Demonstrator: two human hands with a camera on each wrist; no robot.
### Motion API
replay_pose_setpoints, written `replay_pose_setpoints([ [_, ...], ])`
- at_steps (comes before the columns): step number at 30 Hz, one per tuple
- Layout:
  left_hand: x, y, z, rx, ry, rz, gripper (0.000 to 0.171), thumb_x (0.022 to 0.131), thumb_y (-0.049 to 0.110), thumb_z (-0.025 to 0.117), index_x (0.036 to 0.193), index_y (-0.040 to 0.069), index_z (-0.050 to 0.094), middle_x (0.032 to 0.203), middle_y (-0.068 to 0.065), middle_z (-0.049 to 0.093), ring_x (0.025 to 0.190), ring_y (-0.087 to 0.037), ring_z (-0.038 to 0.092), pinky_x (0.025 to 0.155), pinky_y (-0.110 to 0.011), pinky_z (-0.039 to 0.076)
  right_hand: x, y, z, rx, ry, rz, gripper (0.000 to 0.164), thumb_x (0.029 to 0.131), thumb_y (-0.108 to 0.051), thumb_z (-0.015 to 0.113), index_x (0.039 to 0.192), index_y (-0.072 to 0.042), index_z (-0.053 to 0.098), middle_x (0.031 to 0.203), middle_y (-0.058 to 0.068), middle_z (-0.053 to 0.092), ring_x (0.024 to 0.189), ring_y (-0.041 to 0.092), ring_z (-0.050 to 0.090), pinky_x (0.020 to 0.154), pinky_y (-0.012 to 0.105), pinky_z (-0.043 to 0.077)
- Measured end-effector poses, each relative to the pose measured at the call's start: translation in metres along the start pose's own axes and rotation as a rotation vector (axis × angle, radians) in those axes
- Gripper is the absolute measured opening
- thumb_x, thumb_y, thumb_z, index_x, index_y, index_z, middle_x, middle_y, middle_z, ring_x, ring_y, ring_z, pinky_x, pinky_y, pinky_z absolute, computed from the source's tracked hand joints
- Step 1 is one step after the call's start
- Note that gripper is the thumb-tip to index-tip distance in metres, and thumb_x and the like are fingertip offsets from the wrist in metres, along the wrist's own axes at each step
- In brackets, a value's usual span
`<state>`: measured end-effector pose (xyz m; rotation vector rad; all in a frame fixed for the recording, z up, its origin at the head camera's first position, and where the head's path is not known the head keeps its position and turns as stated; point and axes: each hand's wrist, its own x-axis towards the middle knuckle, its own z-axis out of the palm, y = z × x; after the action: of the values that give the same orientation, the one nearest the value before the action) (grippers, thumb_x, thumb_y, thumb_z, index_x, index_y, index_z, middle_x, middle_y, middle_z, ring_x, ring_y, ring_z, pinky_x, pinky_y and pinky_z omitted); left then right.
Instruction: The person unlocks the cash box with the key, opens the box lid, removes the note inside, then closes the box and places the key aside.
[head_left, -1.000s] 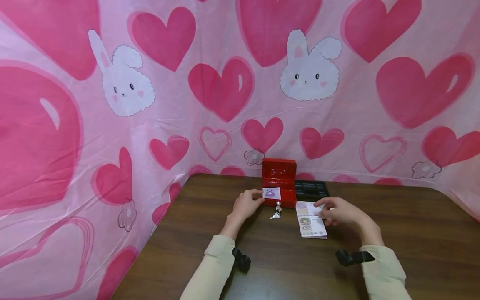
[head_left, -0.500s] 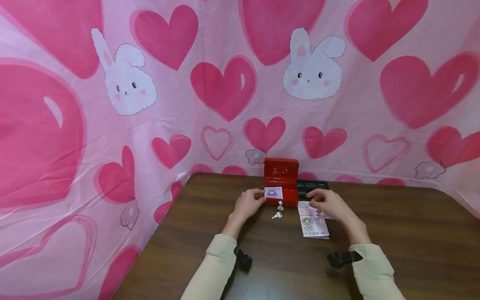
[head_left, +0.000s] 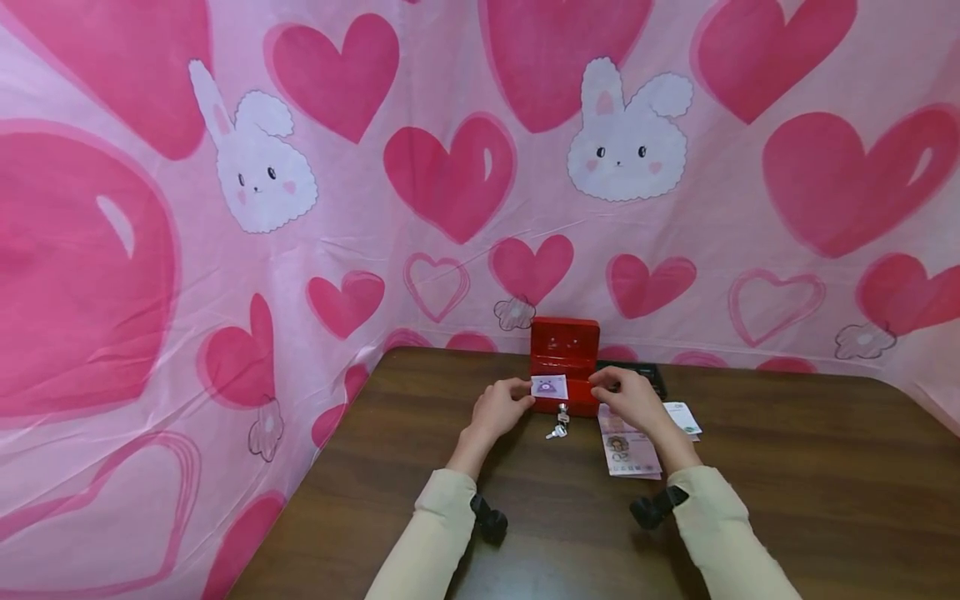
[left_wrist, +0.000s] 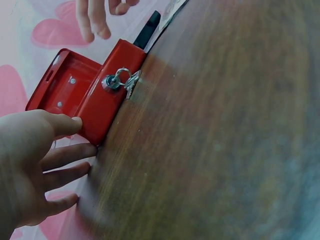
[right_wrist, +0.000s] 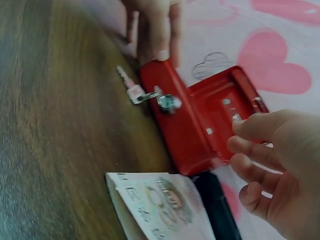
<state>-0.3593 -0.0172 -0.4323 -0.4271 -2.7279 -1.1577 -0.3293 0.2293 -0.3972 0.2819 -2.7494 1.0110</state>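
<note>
An open red cash box (head_left: 564, 367) stands at the far side of the table, its lid tilted up at the back. My left hand (left_wrist: 35, 165) rests against the box's left end, thumb on the rim and the other fingers fairly straight along the side. A purple banknote (head_left: 550, 387) lies at the left of the box, near those fingers. Keys (right_wrist: 135, 93) hang on a ring from the lock (right_wrist: 168, 103) in the front wall. Over the box's right end hovers my right hand (right_wrist: 285, 160), fingers loosely bent, nothing visible between them.
Folded pink banknotes (head_left: 632, 457) lie on the table at the box's right front, partly under my right forearm. Another pale note (head_left: 682, 417) is to their right. A black tray (head_left: 651, 377) sits behind. A pink heart-print cloth (head_left: 450, 175) hangs behind the table.
My right hand has moved left and away from me, from above the banknotes to the right end of the cash box, uncovering the pale note. The left hand stays at the box.
</note>
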Motion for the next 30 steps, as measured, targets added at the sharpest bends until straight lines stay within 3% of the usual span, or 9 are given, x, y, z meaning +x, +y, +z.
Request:
replay_pose_setpoints([
  [4, 0.000, 0.000, 0.001, -0.013, -0.009, -0.007, 0.034, 0.094, 0.029, 0.068, 0.126, 0.018, 0.070, 0.121, -0.004, 0.072, 0.105, -0.023, 0.068, 0.090, -0.045, 0.052, 0.008, 0.002, 0.009, -0.005, 0.009, -0.006, 0.026, 0.095, -0.019, 0.062, 0.116, -0.004, 0.069, 0.116, 0.018, 0.070, 0.102, 0.032, 0.063, 0.094, 0.053, 0.051],
  [18, 0.001, -0.001, 0.000, -0.011, -0.015, 0.000, 0.034, 0.095, 0.029, 0.067, 0.126, 0.018, 0.070, 0.116, -0.004, 0.074, 0.102, -0.022, 0.068, 0.090, -0.044, 0.052, 0.030, -0.002, 0.032, 0.020, -0.019, -0.003, 0.028, 0.094, -0.018, 0.064, 0.116, -0.002, 0.070, 0.119, 0.020, 0.069, 0.110, 0.036, 0.056, 0.102, 0.056, 0.044],
  [30, 0.002, 0.000, -0.001, 0.003, -0.016, -0.003, 0.033, 0.095, 0.030, 0.067, 0.126, 0.018, 0.070, 0.116, -0.003, 0.074, 0.102, -0.021, 0.069, 0.089, -0.043, 0.052, 0.040, -0.016, 0.045, -0.189, -0.071, 0.100, 0.031, 0.093, -0.025, 0.066, 0.117, -0.006, 0.072, 0.111, 0.017, 0.071, 0.105, 0.032, 0.047, 0.091, 0.052, 0.046],
])
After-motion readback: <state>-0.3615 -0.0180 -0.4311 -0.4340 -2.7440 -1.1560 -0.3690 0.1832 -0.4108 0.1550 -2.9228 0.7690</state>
